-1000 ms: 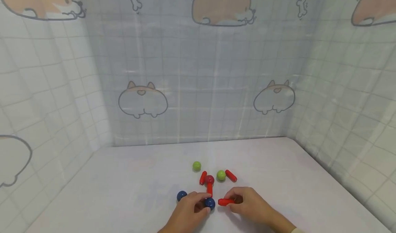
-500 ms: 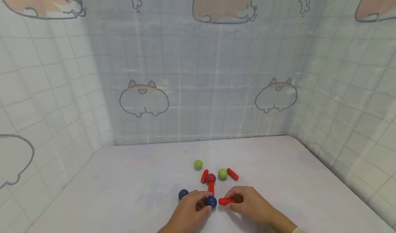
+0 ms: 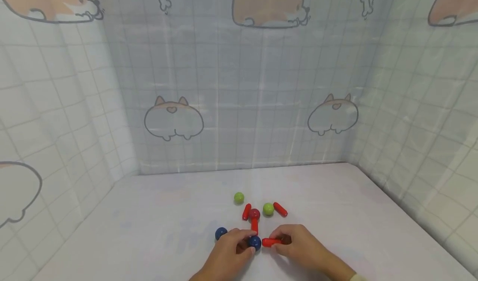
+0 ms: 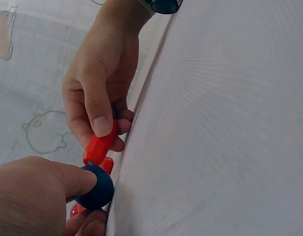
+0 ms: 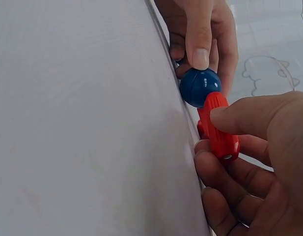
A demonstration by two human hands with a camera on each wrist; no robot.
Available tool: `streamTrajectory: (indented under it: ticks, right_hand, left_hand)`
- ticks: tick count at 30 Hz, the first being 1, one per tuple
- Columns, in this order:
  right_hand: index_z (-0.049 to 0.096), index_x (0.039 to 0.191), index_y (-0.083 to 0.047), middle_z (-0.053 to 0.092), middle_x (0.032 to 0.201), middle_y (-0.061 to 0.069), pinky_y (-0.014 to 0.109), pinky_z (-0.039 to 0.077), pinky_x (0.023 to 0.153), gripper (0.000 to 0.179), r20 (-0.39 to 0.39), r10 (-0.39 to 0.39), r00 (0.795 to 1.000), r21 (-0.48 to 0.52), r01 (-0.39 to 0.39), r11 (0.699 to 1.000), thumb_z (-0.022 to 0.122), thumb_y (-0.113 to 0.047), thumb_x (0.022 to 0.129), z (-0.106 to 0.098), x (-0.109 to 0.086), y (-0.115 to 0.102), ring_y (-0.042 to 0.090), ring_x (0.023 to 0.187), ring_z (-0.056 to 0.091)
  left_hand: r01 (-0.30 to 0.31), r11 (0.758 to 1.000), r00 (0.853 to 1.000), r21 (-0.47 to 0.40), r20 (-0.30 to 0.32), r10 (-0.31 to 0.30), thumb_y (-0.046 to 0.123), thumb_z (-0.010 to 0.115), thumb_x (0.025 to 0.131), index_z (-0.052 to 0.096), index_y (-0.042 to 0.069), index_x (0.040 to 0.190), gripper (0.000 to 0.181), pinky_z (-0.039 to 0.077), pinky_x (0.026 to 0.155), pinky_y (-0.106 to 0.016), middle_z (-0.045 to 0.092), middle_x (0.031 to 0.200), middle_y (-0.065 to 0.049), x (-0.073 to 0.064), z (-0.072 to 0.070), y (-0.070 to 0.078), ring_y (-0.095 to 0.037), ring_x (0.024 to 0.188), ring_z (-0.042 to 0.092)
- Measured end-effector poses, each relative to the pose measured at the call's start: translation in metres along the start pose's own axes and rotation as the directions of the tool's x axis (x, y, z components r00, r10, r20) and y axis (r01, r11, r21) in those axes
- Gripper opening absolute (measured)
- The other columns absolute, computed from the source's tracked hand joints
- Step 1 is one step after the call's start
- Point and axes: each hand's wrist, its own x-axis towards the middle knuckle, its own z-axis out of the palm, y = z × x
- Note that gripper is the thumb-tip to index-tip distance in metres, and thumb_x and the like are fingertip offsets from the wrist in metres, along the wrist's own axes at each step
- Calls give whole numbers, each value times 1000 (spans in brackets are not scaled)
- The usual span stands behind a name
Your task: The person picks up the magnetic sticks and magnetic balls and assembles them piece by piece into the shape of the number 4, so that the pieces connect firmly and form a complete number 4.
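My left hand [image 3: 229,254] pinches a dark blue ball [image 3: 255,243] between thumb and fingers, low at the middle of the head view. To its right, my right hand [image 3: 298,248] holds a short red rod [image 5: 221,129] between thumb and fingers. The rod's tip points at the blue ball, with a thin gap in the head view; the wrist views cannot tell whether they touch. Above the blue ball, another red rod [image 3: 254,226] runs up to a red ball [image 3: 254,214]. Its lower end is at the left index finger and blue ball.
A second blue ball [image 3: 221,233] lies left of the left hand, partly hidden by it. Farther back are two green balls [image 3: 239,198] and two loose red rods, one [image 3: 247,211] beside the red ball, the other [image 3: 280,209] farther right. Printed curtains surround the white table [image 3: 168,214].
The head view shifted slightly early on. Since half a second ago, my right hand has brought its red rod a little left, closer to the blue ball. The left hand keeps its grip.
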Motion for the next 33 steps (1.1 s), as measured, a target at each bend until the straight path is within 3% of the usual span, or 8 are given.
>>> streamTrajectory:
  ticks: [14,24,33]
  right_hand:
    - [76,104,-19,66,87,-7,26,53,72,16,-6,-22,1000,-35,22,999,77,-20,88,0,3,-1,17,79,58]
    - [76,106,-18,65,92,-6,28,54,75,18,-23,-28,999,-44,27,999,77,-22,89,-4,3,-2,17,83,57]
    - [76,107,-16,66,94,-7,30,55,78,18,-4,-15,1000,-27,15,1000,75,-20,89,1,3,-1,17,82,58]
  left_hand:
    - [-23,1000,999,21,-26,24,20,77,88,72,18,122,34,54,73,-29,59,88,8,-1,-1,1,-14,78,55]
    - [-86,993,996,83,-17,87,21,77,87,71,21,124,37,51,69,-23,58,87,13,4,-2,2,-7,76,55]
    - [-73,989,997,131,-8,74,26,78,87,72,25,125,38,51,68,-21,54,88,9,3,2,-1,-9,73,52]
